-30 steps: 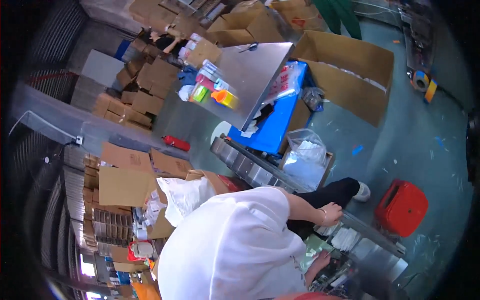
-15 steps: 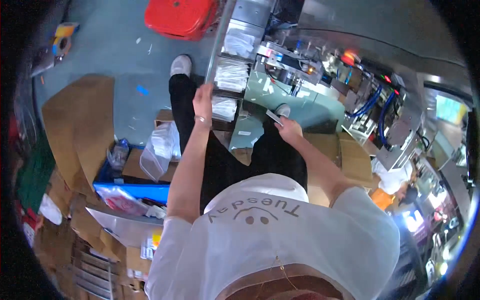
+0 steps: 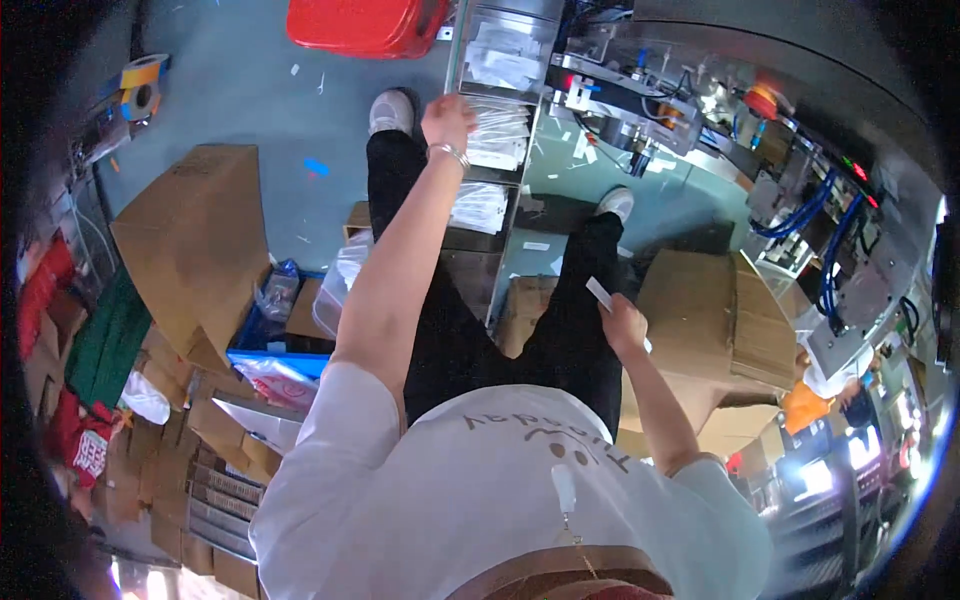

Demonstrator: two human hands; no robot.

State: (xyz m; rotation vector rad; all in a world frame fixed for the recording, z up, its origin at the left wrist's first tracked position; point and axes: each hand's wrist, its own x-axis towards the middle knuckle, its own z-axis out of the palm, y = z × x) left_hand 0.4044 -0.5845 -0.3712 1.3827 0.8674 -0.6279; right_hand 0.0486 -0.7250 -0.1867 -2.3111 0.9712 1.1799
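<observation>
My left hand [image 3: 449, 121] reaches forward, its fingers curled at the left edge of a metal rack [image 3: 472, 262]. It lies beside a stack of thin white packets [image 3: 497, 135]; what its fingers close on, if anything, is hidden. A second stack of white packets [image 3: 480, 207] fills the nearer compartment, and clear-wrapped packets [image 3: 500, 55] lie in a farther one. My right hand [image 3: 626, 325] is closed on a small flat white strip [image 3: 599, 293], which sticks out from the fingers above my right thigh.
Machinery [image 3: 640, 115] with blue tubes stands at the far right. A large cardboard box [image 3: 690, 320] sits right of my right leg. On the left are a bent cardboard sheet [image 3: 195, 240] and a blue crate [image 3: 290, 365]. A red stool-like plastic thing [image 3: 365, 25] stands ahead on the floor.
My left hand has moved forward along the rack's edge, towards the farther packets. My right hand, still holding the white strip, has drawn back nearer my body. The view has shifted a little.
</observation>
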